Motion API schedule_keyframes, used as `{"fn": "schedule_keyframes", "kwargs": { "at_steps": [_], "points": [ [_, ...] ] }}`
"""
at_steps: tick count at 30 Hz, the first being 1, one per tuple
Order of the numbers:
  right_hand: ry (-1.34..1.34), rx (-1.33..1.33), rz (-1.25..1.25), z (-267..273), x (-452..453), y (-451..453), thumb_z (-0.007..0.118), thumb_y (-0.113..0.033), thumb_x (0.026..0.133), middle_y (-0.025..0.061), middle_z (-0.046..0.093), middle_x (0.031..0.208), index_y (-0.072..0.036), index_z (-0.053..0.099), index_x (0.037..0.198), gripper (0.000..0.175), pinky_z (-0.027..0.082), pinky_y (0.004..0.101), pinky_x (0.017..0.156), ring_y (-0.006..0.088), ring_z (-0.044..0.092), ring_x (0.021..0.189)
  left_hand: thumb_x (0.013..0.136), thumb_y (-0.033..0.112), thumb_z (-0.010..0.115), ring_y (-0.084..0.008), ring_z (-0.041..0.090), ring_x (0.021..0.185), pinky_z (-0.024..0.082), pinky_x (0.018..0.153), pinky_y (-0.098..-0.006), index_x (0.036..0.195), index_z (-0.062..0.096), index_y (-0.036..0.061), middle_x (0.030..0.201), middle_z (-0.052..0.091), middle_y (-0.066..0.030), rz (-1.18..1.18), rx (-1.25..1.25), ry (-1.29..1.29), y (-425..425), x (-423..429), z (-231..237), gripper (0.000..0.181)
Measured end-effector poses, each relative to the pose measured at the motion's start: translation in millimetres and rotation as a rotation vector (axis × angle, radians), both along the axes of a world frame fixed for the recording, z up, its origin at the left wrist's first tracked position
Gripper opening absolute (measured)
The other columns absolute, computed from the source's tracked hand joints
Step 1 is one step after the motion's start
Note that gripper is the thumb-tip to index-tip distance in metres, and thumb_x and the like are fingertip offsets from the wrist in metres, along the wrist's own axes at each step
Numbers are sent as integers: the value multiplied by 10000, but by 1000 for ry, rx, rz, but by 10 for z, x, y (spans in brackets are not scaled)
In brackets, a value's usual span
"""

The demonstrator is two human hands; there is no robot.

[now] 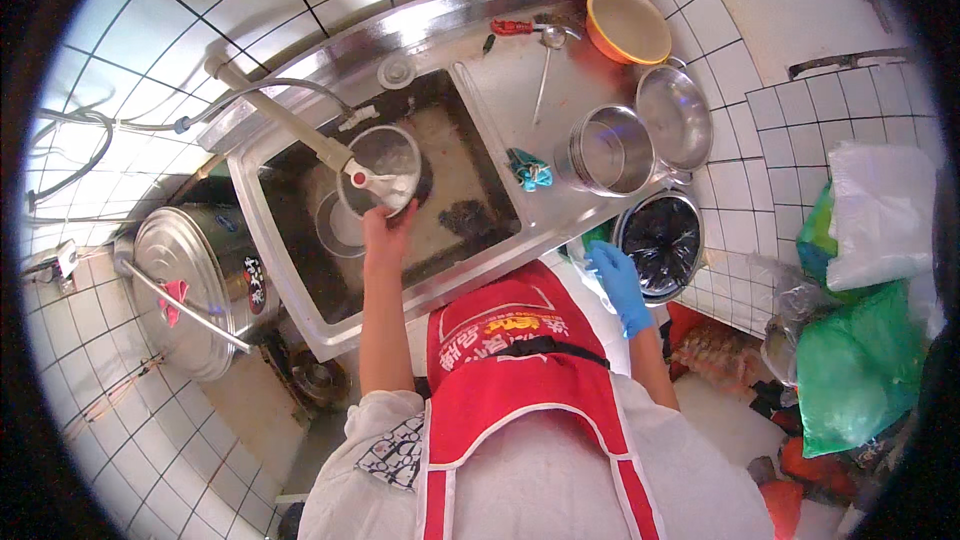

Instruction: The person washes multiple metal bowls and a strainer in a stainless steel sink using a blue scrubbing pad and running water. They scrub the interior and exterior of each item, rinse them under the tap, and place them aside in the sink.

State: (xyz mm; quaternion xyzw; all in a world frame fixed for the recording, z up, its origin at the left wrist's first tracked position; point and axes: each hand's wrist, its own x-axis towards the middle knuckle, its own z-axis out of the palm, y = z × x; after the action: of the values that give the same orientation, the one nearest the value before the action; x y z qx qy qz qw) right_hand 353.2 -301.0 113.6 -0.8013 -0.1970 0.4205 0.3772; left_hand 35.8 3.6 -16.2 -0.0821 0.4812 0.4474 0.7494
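Note:
Bare-skinned, my left hand (pixel 388 229) grips the near rim of a round metal bowl (pixel 375 146) beneath the plastic tap (pixel 358 177). A second round vessel (pixel 337 225) lies lower in the steel sink (pixel 420 289), partly covered by that bowl. The sink holds murky water and a dark scourer-like clump (pixel 465 218). My right hand (pixel 616 274), in a blue glove, hangs in front of the counter beside a bin lined with a black bag (pixel 660 244). Its fingers are slightly bent and apart, with no object plainly held.
On the steel drainboard stand stacked metal pots (pixel 611 150), a metal basin (pixel 675 118), an orange-rimmed bowl (pixel 628 24), a ladle (pixel 545 75) and a teal cloth (pixel 530 169). A large metal drum (pixel 187 292) stands left. Green plastic bags (pixel 862 367) lie at right.

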Motion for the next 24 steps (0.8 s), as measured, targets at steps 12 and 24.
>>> {"fn": "schedule_keyframes", "kwargs": {
  "at_steps": [12,24],
  "points": [
    [6,115,183,-65,885,1,615,-252,1009,121,717,1152,20,633,1298,398,512,316,908,175,654,1035,877,70,701,-427,534,1223,623,764,-632,1485,317,276,1420,451,-193,120,-76,385,-295,147,683,748],
    [-46,132,241,-452,1679,-444,603,-236,1006,176,695,1239,34,657,1260,375,472,362,1015,261,644,1140,761,-125,550,-533,301,1311,288,1121,-612,1556,304,167,1470,198,-333,-195,469,2206,-893,-419,1212,882]
  ]
}}
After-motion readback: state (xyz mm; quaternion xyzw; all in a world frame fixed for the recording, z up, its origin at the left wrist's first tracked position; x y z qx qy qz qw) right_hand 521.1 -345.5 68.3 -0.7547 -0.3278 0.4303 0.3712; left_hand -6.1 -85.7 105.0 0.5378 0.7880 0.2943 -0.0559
